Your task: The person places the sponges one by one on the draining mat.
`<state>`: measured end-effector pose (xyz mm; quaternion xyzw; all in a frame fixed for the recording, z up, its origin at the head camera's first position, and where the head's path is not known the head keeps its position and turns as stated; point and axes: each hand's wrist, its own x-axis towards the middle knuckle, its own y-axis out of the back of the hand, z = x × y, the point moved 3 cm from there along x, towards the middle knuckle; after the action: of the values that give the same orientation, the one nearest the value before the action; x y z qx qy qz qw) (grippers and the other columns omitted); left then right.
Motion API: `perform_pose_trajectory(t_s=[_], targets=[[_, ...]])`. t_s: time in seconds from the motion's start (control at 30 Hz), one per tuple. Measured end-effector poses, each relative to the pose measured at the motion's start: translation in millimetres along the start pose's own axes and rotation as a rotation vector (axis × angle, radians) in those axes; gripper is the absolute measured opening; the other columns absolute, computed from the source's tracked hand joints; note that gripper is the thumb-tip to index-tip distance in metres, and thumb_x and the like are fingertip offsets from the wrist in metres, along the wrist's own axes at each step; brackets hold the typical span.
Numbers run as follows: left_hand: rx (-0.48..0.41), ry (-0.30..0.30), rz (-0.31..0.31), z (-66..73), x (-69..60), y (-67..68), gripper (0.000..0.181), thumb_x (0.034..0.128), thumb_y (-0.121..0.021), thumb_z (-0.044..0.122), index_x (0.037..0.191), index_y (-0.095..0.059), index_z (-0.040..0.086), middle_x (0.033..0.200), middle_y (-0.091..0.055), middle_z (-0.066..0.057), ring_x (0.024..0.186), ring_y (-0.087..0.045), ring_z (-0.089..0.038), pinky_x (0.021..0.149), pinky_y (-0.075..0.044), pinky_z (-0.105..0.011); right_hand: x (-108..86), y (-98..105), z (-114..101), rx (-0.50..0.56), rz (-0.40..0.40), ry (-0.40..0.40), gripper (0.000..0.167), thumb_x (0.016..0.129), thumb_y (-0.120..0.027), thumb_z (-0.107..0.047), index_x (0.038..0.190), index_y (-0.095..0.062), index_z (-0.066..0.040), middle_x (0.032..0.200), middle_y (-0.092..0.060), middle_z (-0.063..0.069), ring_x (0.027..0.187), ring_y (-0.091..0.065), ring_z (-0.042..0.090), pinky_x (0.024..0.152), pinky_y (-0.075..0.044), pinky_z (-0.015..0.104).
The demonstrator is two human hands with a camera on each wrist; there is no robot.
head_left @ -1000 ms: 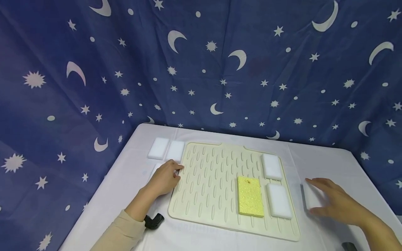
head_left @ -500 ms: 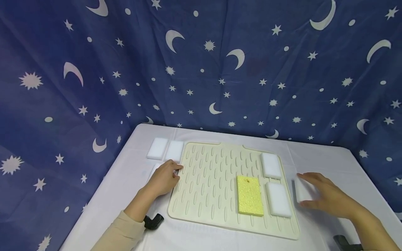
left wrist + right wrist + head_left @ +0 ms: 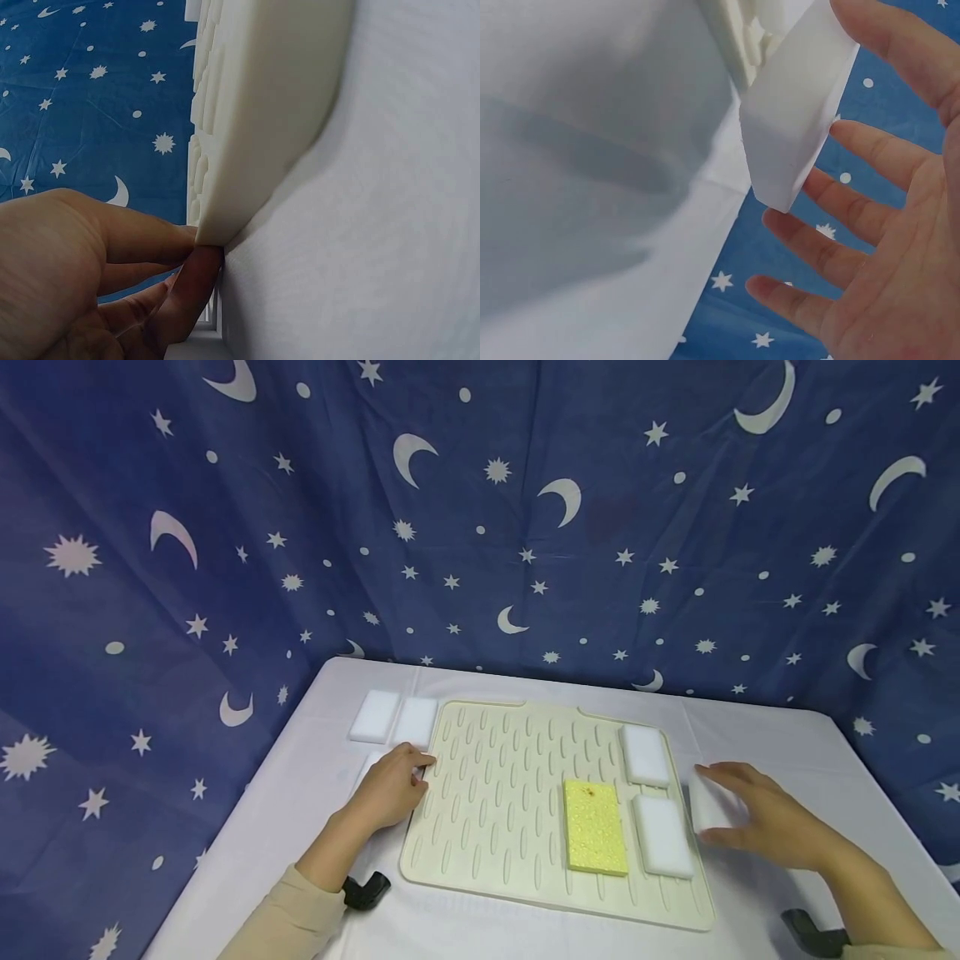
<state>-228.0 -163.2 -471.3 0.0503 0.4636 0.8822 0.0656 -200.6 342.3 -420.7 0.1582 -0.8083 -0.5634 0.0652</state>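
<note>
A cream ridged mat (image 3: 517, 893) lies on the table; my left hand (image 3: 388, 785) pinches its left edge, thumb and finger on either side in the left wrist view (image 3: 112, 277). Beyond the mat's right edge, my right hand (image 3: 776, 814) grips a white sponge block (image 3: 712, 803) between thumb and fingertips. The right wrist view shows that block (image 3: 795, 112) tilted, with the fingers of the right hand (image 3: 885, 217) spread along it. On the mat's right part lie a yellow sponge (image 3: 596, 828) and two white blocks, one upper (image 3: 646, 756), one lower (image 3: 663, 837).
Left of the mat are two white blocks side by side, one outer (image 3: 375, 717) and one inner (image 3: 416, 722), and another white block partly hidden by the left hand. A white cloth (image 3: 480, 935) covers the table. A dark blue curtain (image 3: 450, 510) hangs behind.
My right hand has moved left toward the mat's right edge, carrying the white block. The left hand stays at the mat's left edge.
</note>
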Motion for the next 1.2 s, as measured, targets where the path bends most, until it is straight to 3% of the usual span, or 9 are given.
perform_pose_trajectory(t_s=[0.47, 0.77, 1.2], targets=[[0.006, -0.002, -0.003, -0.7, 0.3, -0.9, 0.04, 0.0894, -0.068, 0.001, 0.129, -0.071, 0.001, 0.109, -0.065, -0.006, 0.078, -0.053, -0.011, 0.071, -0.046, -0.029, 16.1, 10.3, -21.7, -0.014, -0.015, -0.009, 0.103, 0.074, -0.087, -0.057, 0.155, -0.046, -0.008, 0.153, -0.041, 0.026, 0.137, -0.041, 0.051, 0.103, -0.039, 0.076], [0.006, 0.004, -0.003, -0.9, 0.4, -1.1, 0.039, 0.0898, -0.069, 0.002, 0.129, -0.071, 0.002, 0.11, -0.064, -0.006, 0.079, -0.054, -0.011, 0.071, -0.046, -0.029, 26.8, 14.7, -34.0, -0.024, -0.006, 0.033, 0.1, 0.075, -0.088, -0.054, 0.154, -0.047, -0.008, 0.152, -0.042, 0.026, 0.136, -0.043, 0.05, 0.103, -0.04, 0.074], [0.007, -0.004, 0.0, 0.6, -0.8, 1.0, 0.039, 0.0895, -0.069, 0.002, 0.129, -0.071, 0.001, 0.11, -0.065, -0.007, 0.079, -0.054, -0.011, 0.07, -0.045, -0.028, 40.8, 16.6, -45.7, -0.045, -0.031, 0.013, 0.101, 0.076, -0.087, -0.054, 0.156, -0.045, -0.01, 0.155, -0.04, 0.026, 0.139, -0.041, 0.05, 0.106, -0.039, 0.073]])
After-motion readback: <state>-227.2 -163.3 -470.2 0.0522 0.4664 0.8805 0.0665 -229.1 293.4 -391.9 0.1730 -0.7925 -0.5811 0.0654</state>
